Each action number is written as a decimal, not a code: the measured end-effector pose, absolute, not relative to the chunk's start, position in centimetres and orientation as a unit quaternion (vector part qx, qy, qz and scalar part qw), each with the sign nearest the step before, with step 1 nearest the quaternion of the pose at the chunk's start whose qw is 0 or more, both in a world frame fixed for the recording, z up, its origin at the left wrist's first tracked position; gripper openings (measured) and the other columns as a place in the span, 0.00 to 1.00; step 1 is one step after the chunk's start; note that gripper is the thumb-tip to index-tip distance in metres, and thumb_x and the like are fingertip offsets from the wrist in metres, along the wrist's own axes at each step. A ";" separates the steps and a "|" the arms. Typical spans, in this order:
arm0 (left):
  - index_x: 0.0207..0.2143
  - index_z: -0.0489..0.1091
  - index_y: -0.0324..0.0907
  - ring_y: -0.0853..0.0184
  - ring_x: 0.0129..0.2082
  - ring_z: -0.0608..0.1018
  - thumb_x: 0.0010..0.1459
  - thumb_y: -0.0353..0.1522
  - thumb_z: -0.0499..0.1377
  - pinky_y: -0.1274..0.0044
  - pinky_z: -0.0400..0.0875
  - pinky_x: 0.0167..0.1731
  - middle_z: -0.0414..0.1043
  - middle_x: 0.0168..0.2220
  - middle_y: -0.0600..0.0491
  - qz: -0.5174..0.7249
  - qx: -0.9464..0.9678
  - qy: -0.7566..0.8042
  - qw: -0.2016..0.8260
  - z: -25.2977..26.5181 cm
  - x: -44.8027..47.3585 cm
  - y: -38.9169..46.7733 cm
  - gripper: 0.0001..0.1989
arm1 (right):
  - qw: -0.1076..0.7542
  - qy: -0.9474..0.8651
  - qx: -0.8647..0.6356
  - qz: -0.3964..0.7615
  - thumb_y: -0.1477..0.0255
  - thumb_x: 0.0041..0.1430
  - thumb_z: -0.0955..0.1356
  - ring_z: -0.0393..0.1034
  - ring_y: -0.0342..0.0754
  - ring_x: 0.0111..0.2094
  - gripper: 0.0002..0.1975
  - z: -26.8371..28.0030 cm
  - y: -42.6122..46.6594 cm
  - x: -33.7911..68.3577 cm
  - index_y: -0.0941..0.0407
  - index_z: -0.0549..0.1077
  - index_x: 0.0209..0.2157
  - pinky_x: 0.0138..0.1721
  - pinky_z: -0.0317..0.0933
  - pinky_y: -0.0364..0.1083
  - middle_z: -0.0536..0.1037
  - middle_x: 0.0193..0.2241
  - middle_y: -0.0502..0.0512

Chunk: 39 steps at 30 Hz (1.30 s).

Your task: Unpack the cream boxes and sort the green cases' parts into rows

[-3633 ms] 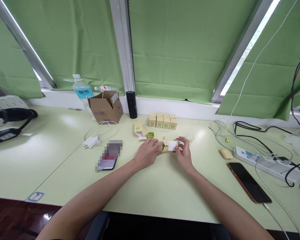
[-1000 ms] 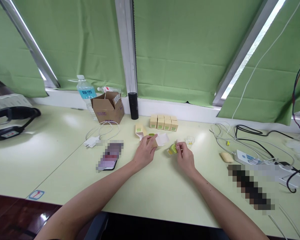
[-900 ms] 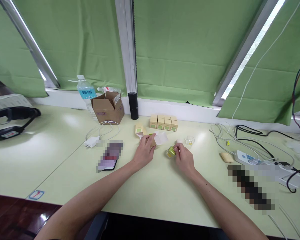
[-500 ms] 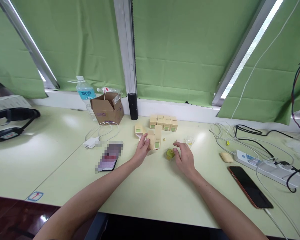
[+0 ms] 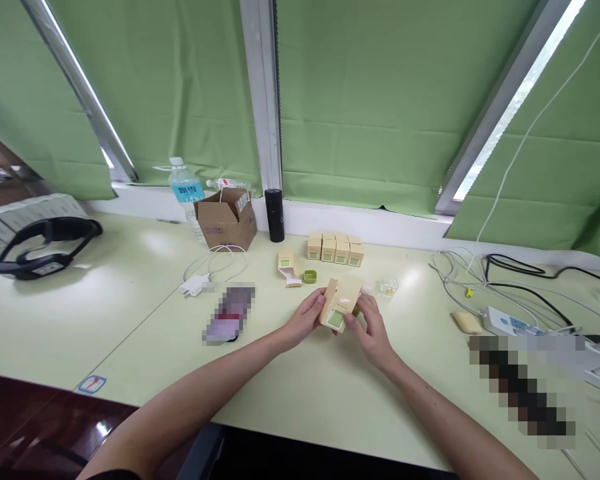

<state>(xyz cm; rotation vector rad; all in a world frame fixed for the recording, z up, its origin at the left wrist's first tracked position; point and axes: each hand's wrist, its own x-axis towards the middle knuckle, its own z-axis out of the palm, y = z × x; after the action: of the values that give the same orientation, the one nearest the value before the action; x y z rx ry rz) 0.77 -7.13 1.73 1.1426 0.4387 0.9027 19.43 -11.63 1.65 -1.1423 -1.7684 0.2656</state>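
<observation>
A small tan cardboard box with a green label is up between my two hands, tilted toward me. My left hand grips its left side. My right hand is closed at its right side, thumb on the front near the label. A bit of a green object shows by the right fingers, mostly hidden behind the box. Beyond my left hand lie a small green square container and another tan box with its flap open. Several matching boxes stand in a row at the back.
A clear plastic piece lies right of my hands. Left are a phone, a white charger, a brown carton, a water bottle and a black cylinder. Cables and a power strip occupy the right.
My left hand has brought the box right and nearer, and my right hand has closed on its side. The green object on the table is now mostly hidden. A green square container shows behind.
</observation>
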 end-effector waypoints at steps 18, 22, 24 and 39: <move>0.67 0.50 0.47 0.57 0.59 0.71 0.67 0.34 0.56 0.62 0.67 0.60 0.61 0.63 0.40 0.449 0.724 0.190 0.488 1.8 0.4 -8.8 0.29 | 0.577 -0.582 -0.508 0.265 0.48 0.60 0.68 0.73 0.54 0.44 0.23 1.1 -10.8 19.3 0.53 0.72 0.44 0.48 0.67 0.54 0.78 0.42 0.58; 0.66 0.52 0.46 0.56 0.60 0.70 0.67 0.35 0.57 0.63 0.67 0.60 0.62 0.62 0.41 0.458 0.715 0.193 0.491 2.2 0.6 -9.1 0.28 | 0.583 -0.564 -0.503 0.300 0.49 0.58 0.71 0.73 0.54 0.44 0.23 1.4 -11.0 18.9 0.53 0.72 0.44 0.48 0.68 0.53 0.77 0.41 0.56; 0.66 0.53 0.46 0.56 0.60 0.70 0.67 0.35 0.57 0.63 0.66 0.61 0.63 0.62 0.41 0.460 0.710 0.190 0.497 2.2 0.5 -9.0 0.27 | 0.585 -0.556 -0.504 0.307 0.49 0.57 0.72 0.73 0.54 0.45 0.23 1.5 -11.0 18.9 0.52 0.72 0.43 0.49 0.68 0.53 0.77 0.40 0.56; 0.66 0.53 0.46 0.56 0.60 0.70 0.68 0.37 0.56 0.63 0.66 0.61 0.61 0.63 0.41 0.457 0.712 0.188 0.499 2.0 0.3 -8.8 0.27 | 0.580 -0.559 -0.525 0.274 0.49 0.56 0.71 0.70 0.52 0.41 0.22 1.7 -10.8 18.9 0.53 0.74 0.40 0.48 0.64 0.53 0.76 0.36 0.54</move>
<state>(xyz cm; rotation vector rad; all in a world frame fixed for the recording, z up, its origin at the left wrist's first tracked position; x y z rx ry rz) 0.35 -8.79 1.99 1.7223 0.4536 1.1052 18.91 -10.82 1.65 -1.2273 -1.3056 0.6406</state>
